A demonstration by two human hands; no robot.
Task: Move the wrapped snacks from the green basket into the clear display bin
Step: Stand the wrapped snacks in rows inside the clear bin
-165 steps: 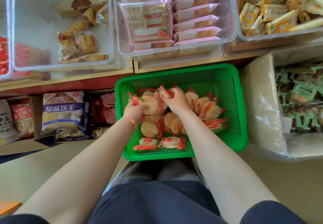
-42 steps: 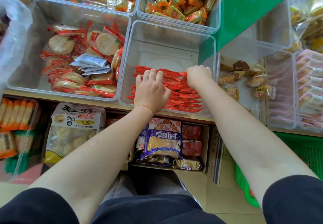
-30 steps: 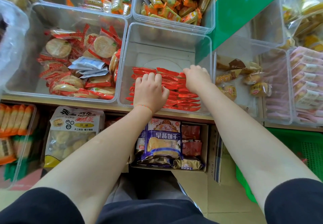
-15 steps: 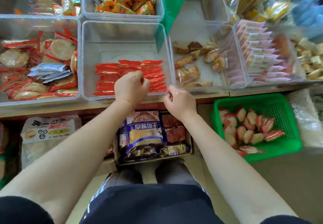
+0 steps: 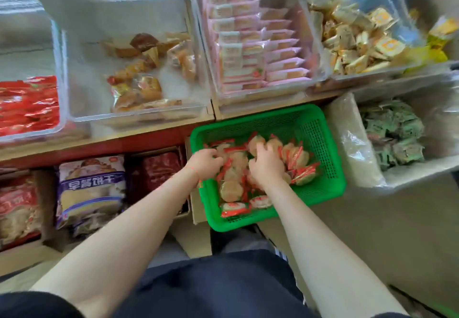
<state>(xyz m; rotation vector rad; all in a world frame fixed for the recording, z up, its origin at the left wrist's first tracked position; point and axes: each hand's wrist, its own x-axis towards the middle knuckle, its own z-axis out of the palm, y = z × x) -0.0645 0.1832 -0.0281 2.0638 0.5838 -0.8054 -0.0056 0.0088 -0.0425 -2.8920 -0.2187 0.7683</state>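
Wrapped snacks, round pale cakes in red-ended wrappers, are lying heaped across the green basket, pointing in mixed directions; motion blur is smearing their outlines. At the frame's left edge the clear display bin is being cut off, showing only red packets near its front corner. Both hands are reaching into the basket: the left hand near its left rim, the right hand mid-pile. Their fingers are curling among the wrappers, but I cannot tell whether either is gripping one.
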